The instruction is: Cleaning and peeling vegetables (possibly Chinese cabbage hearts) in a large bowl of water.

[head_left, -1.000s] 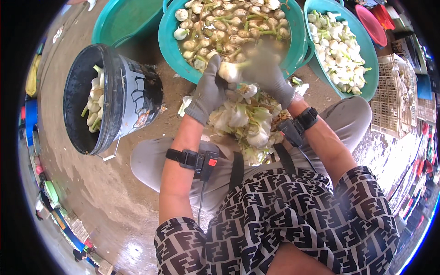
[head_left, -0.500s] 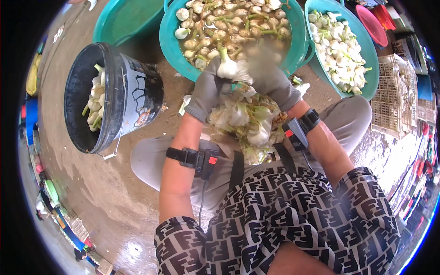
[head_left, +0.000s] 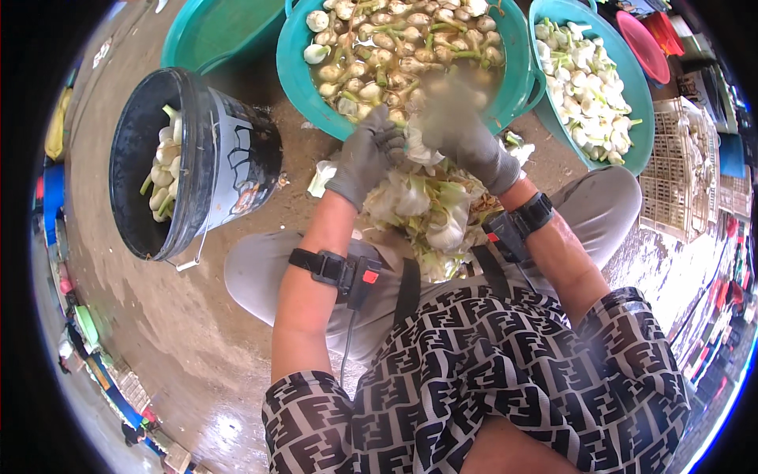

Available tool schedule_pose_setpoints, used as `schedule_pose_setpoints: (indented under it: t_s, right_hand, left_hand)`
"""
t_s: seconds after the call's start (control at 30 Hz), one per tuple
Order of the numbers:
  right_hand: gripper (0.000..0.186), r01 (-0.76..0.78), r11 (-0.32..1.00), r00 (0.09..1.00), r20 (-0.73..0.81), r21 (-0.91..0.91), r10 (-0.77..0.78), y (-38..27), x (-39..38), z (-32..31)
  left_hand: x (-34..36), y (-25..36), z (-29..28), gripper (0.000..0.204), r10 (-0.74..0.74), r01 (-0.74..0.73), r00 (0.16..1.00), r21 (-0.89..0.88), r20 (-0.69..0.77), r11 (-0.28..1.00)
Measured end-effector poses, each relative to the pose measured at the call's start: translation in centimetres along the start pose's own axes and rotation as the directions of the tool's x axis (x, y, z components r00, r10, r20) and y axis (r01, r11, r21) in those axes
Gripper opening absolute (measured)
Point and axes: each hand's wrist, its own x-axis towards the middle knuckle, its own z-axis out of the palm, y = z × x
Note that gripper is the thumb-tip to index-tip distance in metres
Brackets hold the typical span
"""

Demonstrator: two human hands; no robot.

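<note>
Grey blur veils the right hand [head_left: 476, 144]

Its fingers [head_left: 453, 130] cannot be made out; the top edge cuts off the middle tub [head_left: 298, 75] and left tub [head_left: 229, 28]; the bucket rim [head_left: 197, 158] hides some garlic bulbs [head_left: 164, 174]; items [head_left: 87, 328] at far left are too small to name

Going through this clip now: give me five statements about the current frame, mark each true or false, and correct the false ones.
1. The left hand and right hand wear grey gloves. True.
2. The black bucket stands right of the middle tub. False: the black bucket stands to its left.
3. Brownish bulbs sit in liquid in the middle tub. True.
4. The right tub is empty. False: the right tub holds white bulbs.
5. Papery skins are heaped between the knees. True.
</note>
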Motion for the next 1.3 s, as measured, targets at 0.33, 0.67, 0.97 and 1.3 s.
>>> schedule_pose_setpoints:
  t_s: [0.33,0.67,0.97,1.3]
  right_hand:
    - [0.030,-0.313,0.880,0.946,0.198,0.357,0.256,-0.8,0.0,0.6]
    - [0.027,-0.221,0.879,0.622,0.633,-0.423,0.461,-1.2,-2.4,0.2]
    - [0.032,-0.654,0.725,0.744,0.010,0.215,0.668,11.1,3.1,-5.9]
    - [0.016,-0.329,0.567,0.918,-0.115,-0.755,0.380,23.7,11.4,-1.9]
  left_hand:
    - [-0.9,-2.8,-0.1,0.032,0.293,-0.786,0.588,0.618,0.754,-0.011]
    - [0.0,-0.6,0.3,0.042,0.242,-0.238,0.969,0.079,-0.043,0.968]
    - [-1.2,-0.6,1.6,0.036,0.300,-0.306,0.952,0.250,0.060,0.919]
    - [-1.9,0.8,3.0,0.030,0.336,-0.333,0.939,0.414,0.067,0.847]
